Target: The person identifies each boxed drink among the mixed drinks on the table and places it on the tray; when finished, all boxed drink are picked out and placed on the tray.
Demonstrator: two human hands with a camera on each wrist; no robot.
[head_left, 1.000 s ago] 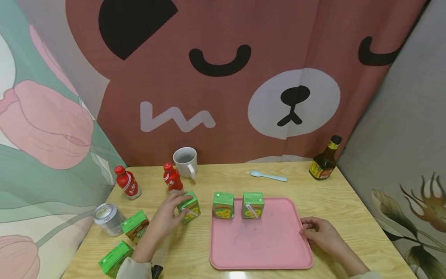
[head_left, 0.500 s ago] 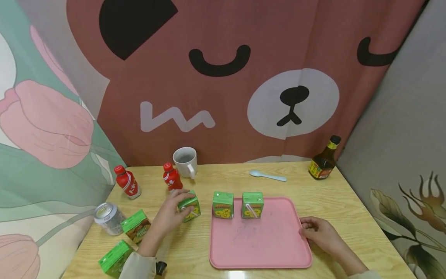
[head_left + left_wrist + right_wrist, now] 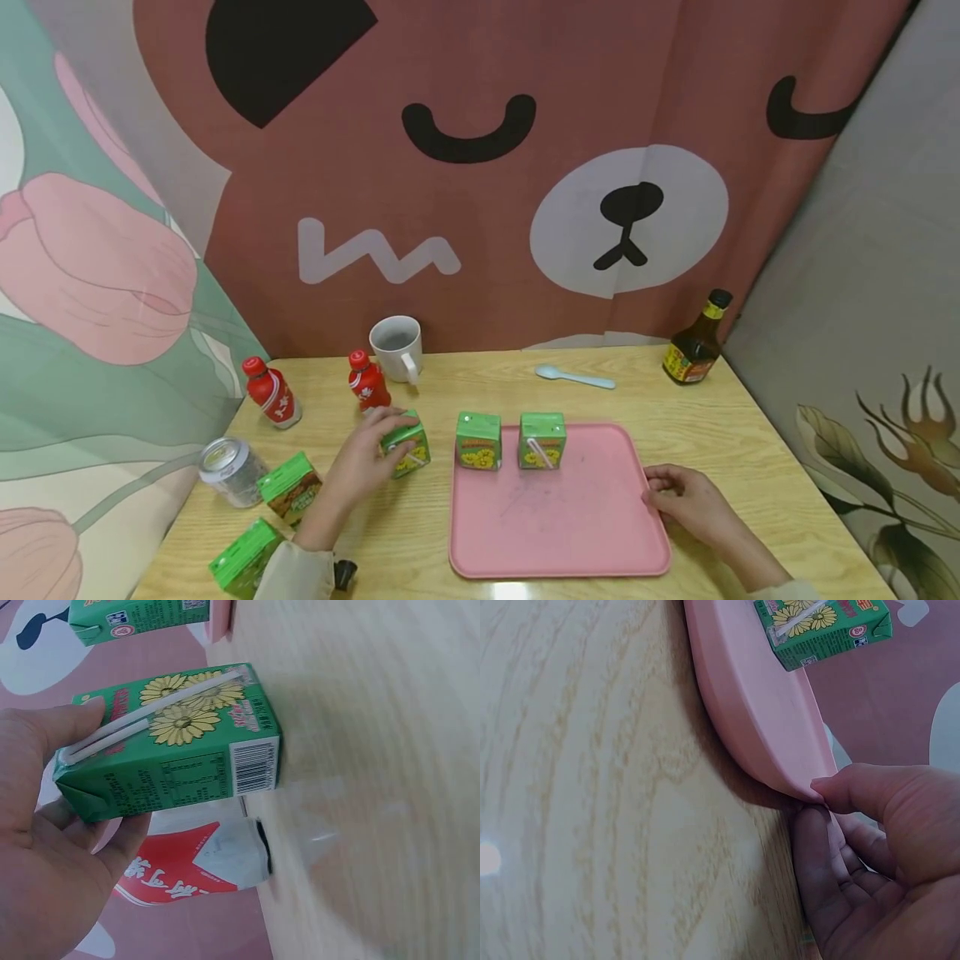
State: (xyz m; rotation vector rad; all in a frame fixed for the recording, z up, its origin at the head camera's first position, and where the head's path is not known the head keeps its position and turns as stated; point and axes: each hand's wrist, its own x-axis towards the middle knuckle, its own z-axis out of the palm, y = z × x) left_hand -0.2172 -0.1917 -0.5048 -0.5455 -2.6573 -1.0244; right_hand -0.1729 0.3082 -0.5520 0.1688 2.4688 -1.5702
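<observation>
In the head view my left hand (image 3: 366, 457) grips a green drink carton (image 3: 417, 459) on the table, left of a pink tray (image 3: 558, 533). The left wrist view shows yellow flowers and a white straw on this carton (image 3: 187, 761), with the thumb on its straw face and the fingers behind. Two similar cartons, a left one (image 3: 478, 446) and a right one (image 3: 542, 444), stand at the tray's far edge. My right hand (image 3: 692, 505) pinches the tray's right rim; in the right wrist view the thumb is above the rim (image 3: 761, 761) and a finger below.
Two more green cartons, one upper (image 3: 291, 487) and one lower (image 3: 247, 557), stand left beside a silver can (image 3: 234, 473). Two red bottles (image 3: 272, 393) (image 3: 368, 382), a white mug (image 3: 397, 346), a light-blue spoon (image 3: 573, 377) and a dark sauce bottle (image 3: 693, 346) line the back.
My left fingers have shifted slightly rightward over the carton's top. The carton stays in about the same place. My right hand and the tray hold still.
</observation>
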